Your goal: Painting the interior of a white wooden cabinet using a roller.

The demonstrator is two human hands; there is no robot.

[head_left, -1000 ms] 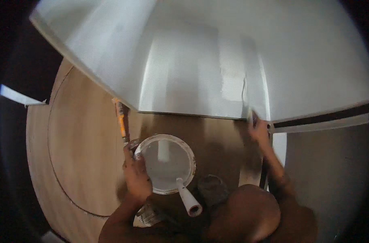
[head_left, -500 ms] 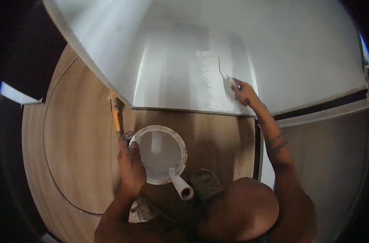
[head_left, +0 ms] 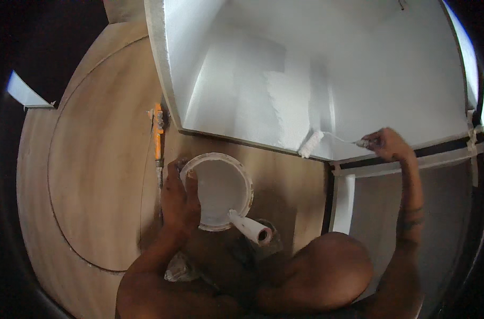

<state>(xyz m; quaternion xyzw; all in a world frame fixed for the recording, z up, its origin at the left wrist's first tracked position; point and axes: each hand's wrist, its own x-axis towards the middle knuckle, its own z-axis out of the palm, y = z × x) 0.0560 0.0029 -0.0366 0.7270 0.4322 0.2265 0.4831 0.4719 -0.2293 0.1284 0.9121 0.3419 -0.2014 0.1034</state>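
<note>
My right hand (head_left: 388,144) is closed around the handle of a small paint roller (head_left: 312,143). Its white fluffy sleeve rests low on the white wall panel (head_left: 252,101), close to the panel's bottom edge, where a patch of wet white paint shows. My left hand (head_left: 181,199) grips the left side of a round bucket (head_left: 249,183), thumb over the rim. Pale paint or liquid fills part of the bucket. A white tube (head_left: 247,227), like a large roller sleeve, leans over the bucket's near rim.
A long orange-handled tool (head_left: 158,133) lies on the wood-look floor (head_left: 98,159) just beyond my left hand. Crumpled clear plastic (head_left: 181,268) sits by my left forearm. Masking tape (head_left: 433,162) runs along the dark edge at the right. My bent knee (head_left: 327,271) fills the lower middle.
My right hand and the roller have moved down and right, with the sleeve now at the panel's lower edge. My left hand stays at the bucket. The view has shifted.
</note>
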